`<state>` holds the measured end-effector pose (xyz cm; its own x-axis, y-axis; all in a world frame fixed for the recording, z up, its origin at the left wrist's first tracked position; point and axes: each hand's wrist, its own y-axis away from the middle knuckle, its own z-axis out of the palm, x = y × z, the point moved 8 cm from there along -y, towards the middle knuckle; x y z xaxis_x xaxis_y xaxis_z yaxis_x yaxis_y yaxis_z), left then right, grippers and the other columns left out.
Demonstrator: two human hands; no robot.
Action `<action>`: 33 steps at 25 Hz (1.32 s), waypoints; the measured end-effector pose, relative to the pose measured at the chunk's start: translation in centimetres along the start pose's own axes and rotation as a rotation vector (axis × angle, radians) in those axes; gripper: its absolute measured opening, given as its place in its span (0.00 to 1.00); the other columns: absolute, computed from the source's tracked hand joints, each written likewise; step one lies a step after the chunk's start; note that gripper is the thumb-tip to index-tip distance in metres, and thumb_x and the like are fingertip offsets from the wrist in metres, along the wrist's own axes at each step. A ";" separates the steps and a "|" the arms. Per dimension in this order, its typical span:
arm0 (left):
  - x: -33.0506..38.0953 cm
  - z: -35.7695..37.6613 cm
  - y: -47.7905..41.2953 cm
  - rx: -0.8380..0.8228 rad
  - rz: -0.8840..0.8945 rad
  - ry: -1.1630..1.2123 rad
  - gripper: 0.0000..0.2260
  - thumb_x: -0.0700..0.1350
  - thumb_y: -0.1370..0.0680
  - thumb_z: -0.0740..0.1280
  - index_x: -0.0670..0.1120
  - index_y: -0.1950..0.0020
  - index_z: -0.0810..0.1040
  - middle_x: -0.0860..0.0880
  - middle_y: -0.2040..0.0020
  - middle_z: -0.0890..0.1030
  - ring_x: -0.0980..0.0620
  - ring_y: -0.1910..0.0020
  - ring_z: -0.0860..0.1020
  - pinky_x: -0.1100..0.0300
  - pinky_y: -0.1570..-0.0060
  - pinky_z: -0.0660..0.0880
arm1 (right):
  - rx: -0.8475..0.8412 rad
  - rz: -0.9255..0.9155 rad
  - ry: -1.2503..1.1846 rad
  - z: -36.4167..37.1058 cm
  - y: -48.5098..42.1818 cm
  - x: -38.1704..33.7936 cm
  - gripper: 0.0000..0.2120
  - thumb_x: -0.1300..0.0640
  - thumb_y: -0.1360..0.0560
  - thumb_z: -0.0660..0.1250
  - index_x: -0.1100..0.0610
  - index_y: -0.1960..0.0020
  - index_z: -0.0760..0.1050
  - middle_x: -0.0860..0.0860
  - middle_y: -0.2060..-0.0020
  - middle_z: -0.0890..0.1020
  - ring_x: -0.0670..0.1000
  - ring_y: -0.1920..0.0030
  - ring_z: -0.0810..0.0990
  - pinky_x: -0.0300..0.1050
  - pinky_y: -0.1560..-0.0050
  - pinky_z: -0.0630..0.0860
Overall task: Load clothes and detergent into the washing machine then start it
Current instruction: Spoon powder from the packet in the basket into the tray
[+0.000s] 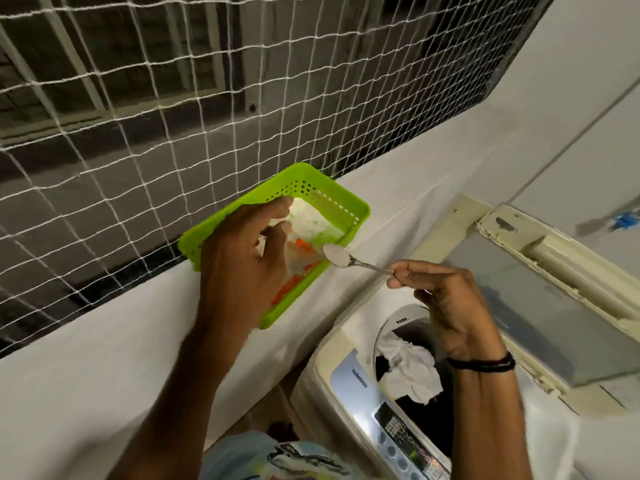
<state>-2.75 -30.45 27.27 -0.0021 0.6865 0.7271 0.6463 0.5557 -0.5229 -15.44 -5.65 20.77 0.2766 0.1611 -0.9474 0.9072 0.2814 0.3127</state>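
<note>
Detergent powder (335, 255) fills a spoon (360, 262) pinched by the right hand (440, 299) at the edge of the green basket (311, 183). The left hand (242, 258) grips the detergent bag (308, 220) lying inside that basket. Just beside it, the open washing machine (332, 344) holds a crumpled white cloth (408, 368) in its drum.

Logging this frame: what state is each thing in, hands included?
Washing machine lid: raised open.
Drum: loaded, white cloth on top.
Green basket: on the ledge, holding the detergent bag.
Detergent bag: open at the top.
Spoon: filled with detergent powder, over the basket's edge.
Left hand: holds the bag's mouth.
Right hand: pinches the spoon handle.
</note>
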 end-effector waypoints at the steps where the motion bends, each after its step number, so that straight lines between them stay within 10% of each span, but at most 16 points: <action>1: 1.1 0.9 0.5 -0.013 0.016 0.043 0.13 0.38 0.22 0.68 0.49 0.40 0.82 0.55 0.48 0.83 0.60 0.56 0.77 0.69 0.52 0.73 | 0.028 0.009 -0.014 -1.3 0.2 0.3 0.08 0.65 0.31 0.71 0.55 0.57 0.87 0.56 0.61 0.87 0.47 0.53 0.83 0.47 0.48 0.69; 9: 4.4 16.2 5.6 -0.421 0.097 0.104 0.13 0.41 0.23 0.66 0.49 0.40 0.82 0.52 0.50 0.84 0.52 0.59 0.80 0.58 0.57 0.77 | 0.382 0.071 -0.144 -14.5 1.8 6.0 0.09 0.68 0.32 0.71 0.64 0.53 0.85 0.56 0.59 0.86 0.44 0.62 0.83 0.40 0.57 0.73; 21: 0.9 45.4 20.6 -1.143 -0.097 -0.069 0.17 0.39 0.22 0.65 0.43 0.34 0.78 0.43 0.35 0.79 0.43 0.35 0.77 0.53 0.34 0.72 | 0.892 0.372 -0.570 -29.4 0.6 23.3 0.07 0.69 0.31 0.72 0.61 0.54 0.85 0.50 0.66 0.85 0.48 0.67 0.81 0.34 0.72 0.76; 30: -0.6 53.8 24.6 -1.246 -0.169 -0.137 0.23 0.37 0.22 0.62 0.44 0.26 0.69 0.43 0.29 0.74 0.43 0.31 0.72 0.54 0.33 0.69 | 0.937 0.378 0.258 -30.6 -5.2 29.8 0.11 0.61 0.26 0.69 0.57 0.46 0.85 0.59 0.53 0.87 0.60 0.51 0.84 0.46 0.46 0.76; 33: -1.3 54.5 25.0 -1.253 -0.192 -0.138 0.23 0.36 0.23 0.62 0.45 0.27 0.70 0.44 0.30 0.75 0.43 0.32 0.74 0.53 0.33 0.72 | 0.845 0.334 0.392 -29.3 -5.2 29.9 0.13 0.60 0.22 0.63 0.57 0.41 0.82 0.61 0.48 0.82 0.55 0.47 0.78 0.32 0.45 0.65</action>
<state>-28.18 8.11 -10.94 -0.2058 0.7290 0.6528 0.9016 -0.1182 0.4162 -21.16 25.44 -7.16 0.5737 0.4538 -0.6819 0.7715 -0.5790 0.2637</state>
